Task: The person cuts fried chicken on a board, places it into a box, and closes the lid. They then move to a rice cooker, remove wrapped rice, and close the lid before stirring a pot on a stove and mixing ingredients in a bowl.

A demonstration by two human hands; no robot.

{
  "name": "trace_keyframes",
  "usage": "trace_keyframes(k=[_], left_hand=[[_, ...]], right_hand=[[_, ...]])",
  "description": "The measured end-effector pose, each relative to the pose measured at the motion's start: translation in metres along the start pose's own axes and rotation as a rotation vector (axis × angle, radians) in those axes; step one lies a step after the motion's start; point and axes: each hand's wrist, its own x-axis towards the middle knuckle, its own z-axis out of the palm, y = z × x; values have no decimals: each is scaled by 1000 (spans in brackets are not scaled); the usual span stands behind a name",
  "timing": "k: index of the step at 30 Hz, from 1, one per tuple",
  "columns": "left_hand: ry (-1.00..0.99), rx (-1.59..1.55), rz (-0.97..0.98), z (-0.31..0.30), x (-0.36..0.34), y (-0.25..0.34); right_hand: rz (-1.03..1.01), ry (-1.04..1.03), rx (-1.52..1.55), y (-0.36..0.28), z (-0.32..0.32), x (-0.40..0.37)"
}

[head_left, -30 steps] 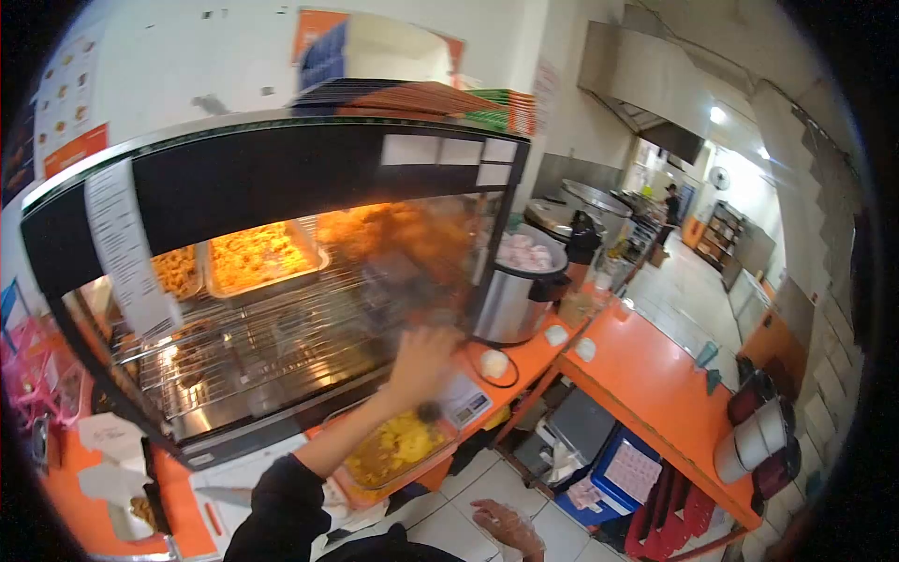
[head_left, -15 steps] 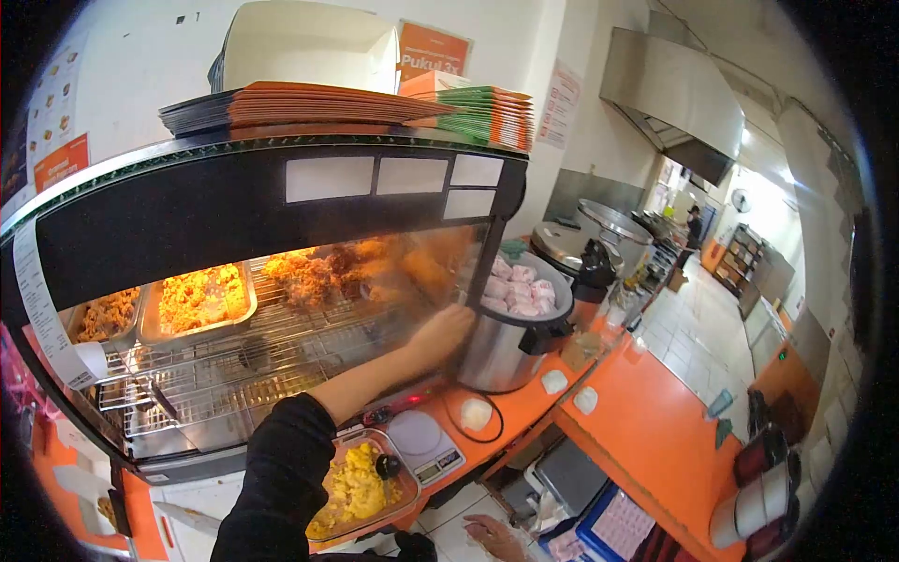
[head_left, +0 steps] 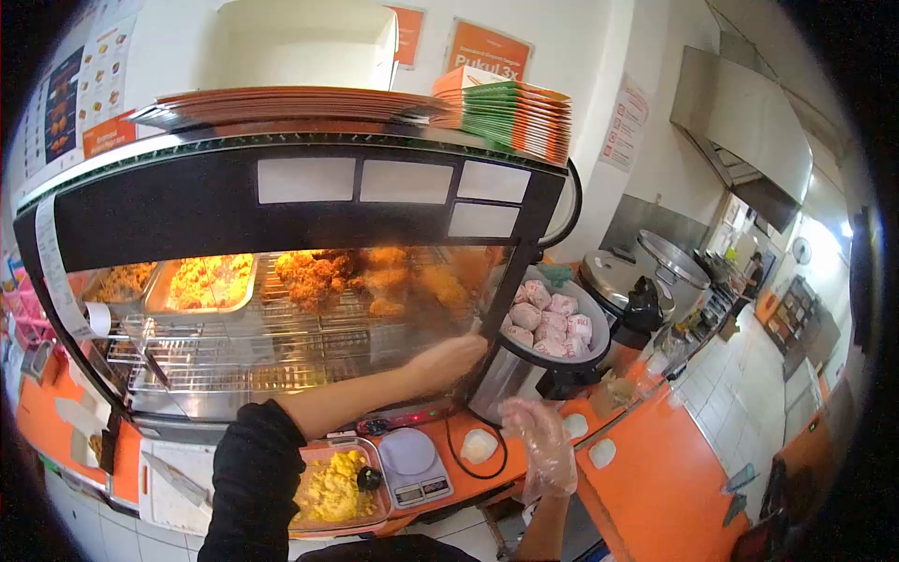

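Observation:
My left hand, on a black-sleeved arm, reaches across the front of the heated display case. Its fingers are closed at the right edge of the glass door, partly hidden from me. Behind the glass, fried chicken pieces lie on a wire rack. My right hand wears a clear plastic glove and is raised in front of the steel pot. Its fingers are loosely apart with nothing held. Paper-wrapped bundles fill the pot.
Below the case stand a tub of yellow food and a kitchen scale. A knife rests on a white board. Folded cartons are stacked on top. An orange counter runs to the right.
My gloved right hand has risen from low by the floor to in front of the pot. My view has shifted left; the left hand stays at the glass door's right edge.

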Motion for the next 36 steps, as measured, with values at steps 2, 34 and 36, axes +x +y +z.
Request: trace_keyframes(k=[2,34,36], left_hand=[[172,103,-26,8,-2,0],[168,-463,-669,-100,-193,46],[141,-490,-656,-105,-206,48]], right_hand=[[-54,-44,-24,-3,-5,21],[-713,-4,-833,14,93,199],[-739,81,-700,14,97,192]])
